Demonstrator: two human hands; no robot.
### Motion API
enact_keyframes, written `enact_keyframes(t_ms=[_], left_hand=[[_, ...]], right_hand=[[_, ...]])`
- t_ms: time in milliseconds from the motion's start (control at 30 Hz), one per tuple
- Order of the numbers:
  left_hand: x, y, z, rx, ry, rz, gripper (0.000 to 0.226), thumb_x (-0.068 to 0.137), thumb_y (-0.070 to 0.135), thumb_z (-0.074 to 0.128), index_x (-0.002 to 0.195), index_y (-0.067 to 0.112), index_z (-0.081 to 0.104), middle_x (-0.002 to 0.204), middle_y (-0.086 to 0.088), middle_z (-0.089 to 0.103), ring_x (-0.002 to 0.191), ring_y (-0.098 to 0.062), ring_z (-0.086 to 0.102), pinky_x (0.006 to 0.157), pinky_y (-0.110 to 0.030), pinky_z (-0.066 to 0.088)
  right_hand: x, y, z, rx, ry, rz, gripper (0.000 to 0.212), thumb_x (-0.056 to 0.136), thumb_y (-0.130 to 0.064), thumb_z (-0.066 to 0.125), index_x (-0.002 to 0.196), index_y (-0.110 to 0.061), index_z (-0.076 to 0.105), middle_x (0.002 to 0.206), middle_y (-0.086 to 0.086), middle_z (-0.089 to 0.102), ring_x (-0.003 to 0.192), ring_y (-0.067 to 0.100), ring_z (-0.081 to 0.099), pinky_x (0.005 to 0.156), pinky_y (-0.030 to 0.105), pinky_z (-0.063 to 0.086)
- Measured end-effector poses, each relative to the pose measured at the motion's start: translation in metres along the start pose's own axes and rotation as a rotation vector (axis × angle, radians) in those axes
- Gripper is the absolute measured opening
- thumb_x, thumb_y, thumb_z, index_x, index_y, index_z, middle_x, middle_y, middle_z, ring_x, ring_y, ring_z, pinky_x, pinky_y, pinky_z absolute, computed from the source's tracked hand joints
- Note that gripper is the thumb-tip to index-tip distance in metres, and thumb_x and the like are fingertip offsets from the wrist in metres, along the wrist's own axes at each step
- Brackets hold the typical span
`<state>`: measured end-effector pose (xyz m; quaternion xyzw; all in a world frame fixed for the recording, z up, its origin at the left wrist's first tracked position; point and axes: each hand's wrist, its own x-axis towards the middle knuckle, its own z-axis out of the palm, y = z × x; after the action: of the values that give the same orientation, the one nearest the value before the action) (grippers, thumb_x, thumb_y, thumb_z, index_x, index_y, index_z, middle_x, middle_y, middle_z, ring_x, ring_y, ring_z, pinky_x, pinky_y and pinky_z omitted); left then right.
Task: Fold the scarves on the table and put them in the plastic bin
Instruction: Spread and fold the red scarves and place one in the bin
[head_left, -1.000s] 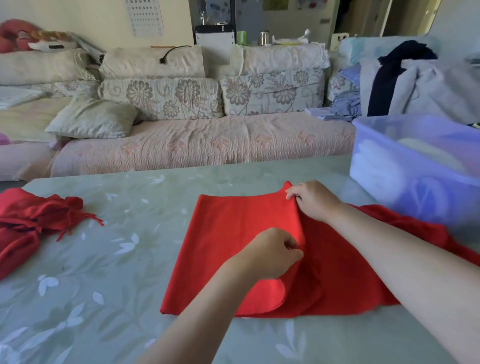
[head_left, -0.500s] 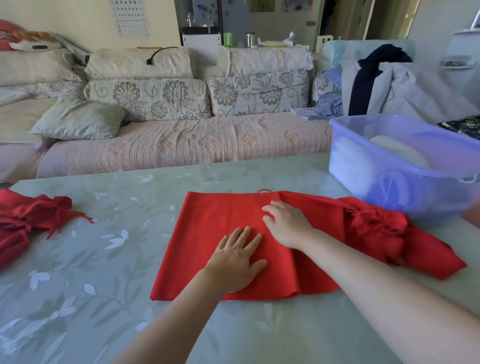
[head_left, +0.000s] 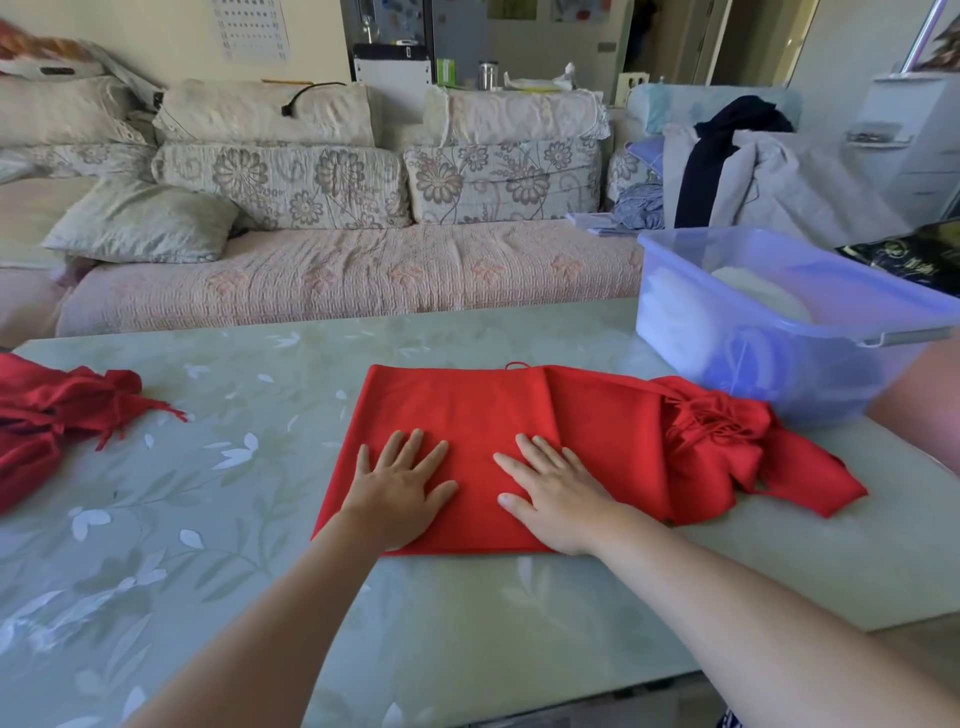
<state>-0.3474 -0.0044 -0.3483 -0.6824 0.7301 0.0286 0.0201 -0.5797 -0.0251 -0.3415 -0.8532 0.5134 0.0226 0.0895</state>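
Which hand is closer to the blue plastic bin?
Right. The right hand lies flat on the red scarf, below and left of the plastic bin; the left hand lies farther left.

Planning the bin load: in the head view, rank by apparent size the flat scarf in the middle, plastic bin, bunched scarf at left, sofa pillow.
1. flat scarf
2. plastic bin, cropped at right
3. bunched scarf and sofa pillow look alike; scarf cropped, pillow farther, so unranked.
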Motion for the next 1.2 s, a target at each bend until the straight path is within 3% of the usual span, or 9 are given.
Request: enact_keyframes(t_ms=[167,367,500,600,667,800,900,1067,1200], left_hand=[[-0.007,-0.012,0.0,-0.06,-0.035,-0.019,0.064,0.098,0.063,0.019,0.155,0.04,0.003,0.164,0.005,-0.004,0.151,-0.019,-0.004,0.121,-0.051,0.001],[-0.015,-0.032,-0.014,0.068,0.124,-0.225,0.044,0.101,0.039,0.034,0.141,0.02,0.041,0.144,-0.005,0.042,0.131,-0.025,0.039,0.103,-0.041,0.037],[-0.029,-0.047,-0.021,0.175,0.091,-0.429,0.052,0.097,0.052,0.037,0.128,0.011,0.05,0.129,-0.008,0.051,0.121,-0.026,0.045,0.097,-0.035,0.036],[-0.03,-0.052,-0.018,0.097,0.095,-0.398,0.039,0.1,0.037,0.039,0.125,0.011,0.052,0.127,-0.009,0.053,0.119,-0.027,0.048,0.097,-0.035,0.039],[-0.03,-0.048,-0.019,-0.004,0.122,-0.37,0.026,0.1,0.021,0.041,0.121,0.008,0.05,0.125,-0.011,0.056,0.116,-0.028,0.053,0.093,-0.035,0.042],[-0.034,-0.041,-0.028,-0.196,0.183,-0.261,0.041,0.095,-0.001,0.033,0.135,0.009,0.038,0.117,-0.015,0.052,0.102,-0.035,0.06,0.082,-0.037,0.044],[-0.039,-0.052,-0.037,-0.135,0.164,-0.169,0.056,0.098,0.005,0.032,0.148,0.029,0.034,0.121,-0.015,0.043,0.098,-0.038,0.061,0.088,-0.042,0.048],[-0.057,-0.107,-0.035,0.066,0.029,-0.315,0.046,0.096,0.007,0.032,0.138,0.02,0.045,0.132,-0.019,0.045,0.115,-0.035,0.056,0.095,-0.041,0.049],[-0.09,-0.151,-0.036,0.136,-0.026,-0.463,0.04,0.095,0.006,0.035,0.129,0.016,0.054,0.131,-0.008,0.05,0.122,-0.023,0.051,0.092,-0.035,0.046]], right_hand=[[-0.003,0.015,-0.004,-0.059,-0.036,0.02,0.065,0.101,-0.062,0.023,0.158,-0.041,0.001,0.167,0.0,-0.012,0.153,0.015,-0.013,0.124,0.043,-0.001],[-0.008,-0.004,-0.014,-0.141,0.002,-0.104,0.076,0.092,-0.065,0.037,0.158,-0.033,0.015,0.168,0.005,0.001,0.154,0.021,-0.003,0.124,0.046,0.002],[-0.019,-0.018,-0.014,-0.148,-0.044,-0.242,0.086,0.079,-0.074,0.033,0.156,-0.037,0.023,0.166,0.0,0.013,0.151,0.02,0.016,0.122,0.039,0.016],[-0.017,-0.017,-0.009,-0.197,0.104,-0.344,0.055,0.095,-0.043,0.047,0.147,-0.026,0.047,0.153,0.005,0.044,0.135,0.025,0.049,0.106,0.04,0.046],[-0.015,-0.016,-0.007,-0.273,0.148,-0.37,0.056,0.092,-0.013,0.052,0.147,-0.021,0.047,0.148,0.009,0.05,0.126,0.028,0.057,0.091,0.04,0.055],[-0.019,-0.032,-0.02,-0.298,0.021,-0.306,0.077,0.091,0.008,0.044,0.158,-0.022,0.02,0.161,0.007,0.027,0.142,0.026,0.037,0.108,0.04,0.041],[-0.014,-0.046,-0.028,-0.24,-0.006,-0.337,0.067,0.095,0.004,0.04,0.157,-0.022,0.029,0.16,0.004,0.035,0.142,0.023,0.039,0.113,0.035,0.034],[-0.007,-0.094,-0.022,-0.188,0.016,-0.442,0.068,0.091,-0.001,0.041,0.151,-0.034,0.038,0.151,-0.006,0.048,0.135,0.02,0.048,0.107,0.033,0.041],[-0.006,-0.146,-0.011,-0.175,0.006,-0.554,0.064,0.093,-0.008,0.042,0.151,-0.034,0.039,0.154,-0.013,0.043,0.139,0.014,0.044,0.109,0.03,0.039]])
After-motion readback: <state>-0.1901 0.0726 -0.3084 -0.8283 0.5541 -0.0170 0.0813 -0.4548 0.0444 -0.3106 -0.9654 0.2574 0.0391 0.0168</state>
